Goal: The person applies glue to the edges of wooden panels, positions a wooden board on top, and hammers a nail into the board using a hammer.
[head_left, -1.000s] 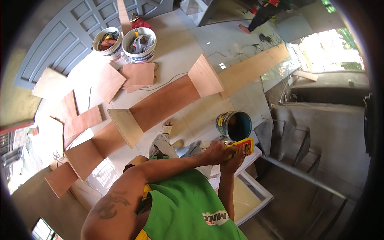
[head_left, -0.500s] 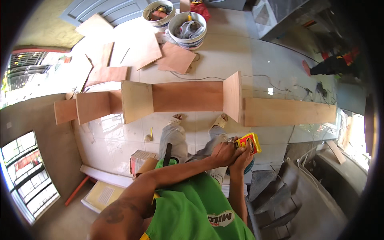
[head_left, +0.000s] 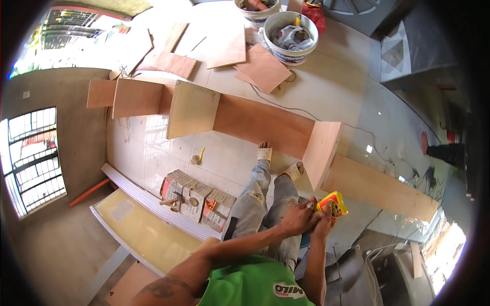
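A small red and yellow packet (head_left: 334,203) is gripped in my right hand (head_left: 321,224), in front of my body and to the right of my knees. My left hand (head_left: 297,219) is closed right beside it, with its fingertips bunched at the packet's left end. Whatever those fingers pinch is too small to make out. Beyond my feet lies a long wooden frame (head_left: 263,122) with upright boards across it. One of these, the upright end board (head_left: 322,153), stands beyond the packet.
A long loose board (head_left: 380,187) lies to the right. Cartons (head_left: 196,196) carrying a hammer (head_left: 175,202) sit at left, near a yellow-handled tool (head_left: 197,157). Plywood pieces (head_left: 263,69), a bucket of tools (head_left: 291,43) and a cord (head_left: 375,133) are farther off. Another person's leg (head_left: 446,152) shows at far right.
The view has turned, bringing the cartons and hammer fully into sight. Both hands stay together at the packet, which sits lower and farther right in the picture.
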`<state>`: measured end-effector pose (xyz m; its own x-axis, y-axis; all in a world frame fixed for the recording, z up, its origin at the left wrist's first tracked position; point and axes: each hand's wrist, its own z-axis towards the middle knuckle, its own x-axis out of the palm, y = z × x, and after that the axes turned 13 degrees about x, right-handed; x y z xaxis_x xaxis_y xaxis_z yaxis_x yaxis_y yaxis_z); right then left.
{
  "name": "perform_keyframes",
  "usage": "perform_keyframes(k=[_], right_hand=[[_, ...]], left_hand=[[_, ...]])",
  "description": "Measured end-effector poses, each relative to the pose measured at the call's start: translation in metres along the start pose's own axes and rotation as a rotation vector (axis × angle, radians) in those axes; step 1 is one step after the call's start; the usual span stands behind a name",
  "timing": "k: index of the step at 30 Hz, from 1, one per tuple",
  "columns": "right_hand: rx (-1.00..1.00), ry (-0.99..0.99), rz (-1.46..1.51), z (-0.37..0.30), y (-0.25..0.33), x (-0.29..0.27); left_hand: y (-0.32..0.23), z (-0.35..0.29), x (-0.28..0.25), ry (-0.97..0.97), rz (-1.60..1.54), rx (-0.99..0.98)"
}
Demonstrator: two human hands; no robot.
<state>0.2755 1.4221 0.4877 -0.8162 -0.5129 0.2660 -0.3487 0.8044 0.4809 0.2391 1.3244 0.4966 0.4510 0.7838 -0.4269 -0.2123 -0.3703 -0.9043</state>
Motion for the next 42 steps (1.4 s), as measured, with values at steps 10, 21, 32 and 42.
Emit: perform_keyframes(k=[10,21,32,42], right_hand=[[-0.191,-0.049,-0.342,0.074,0.06,-0.011],[-0.588,-0.395,-1.131,0.178,0.096,0.035],[-0.7,-0.338,-1.336,0.233,0.119,0.063],[-0.709,-0.393,-1.372,0.233,0.122,0.079]], left_hand=[[0.151,-0.083,-0.041,0.389,0.505,-0.788],[0.21,-0.138,-0.026,0.725,0.169,-1.263],[0.209,-0.131,-0.035,0.698,0.165,-1.233],[0.212,-0.129,-0.039,0.709,0.174,-1.198]])
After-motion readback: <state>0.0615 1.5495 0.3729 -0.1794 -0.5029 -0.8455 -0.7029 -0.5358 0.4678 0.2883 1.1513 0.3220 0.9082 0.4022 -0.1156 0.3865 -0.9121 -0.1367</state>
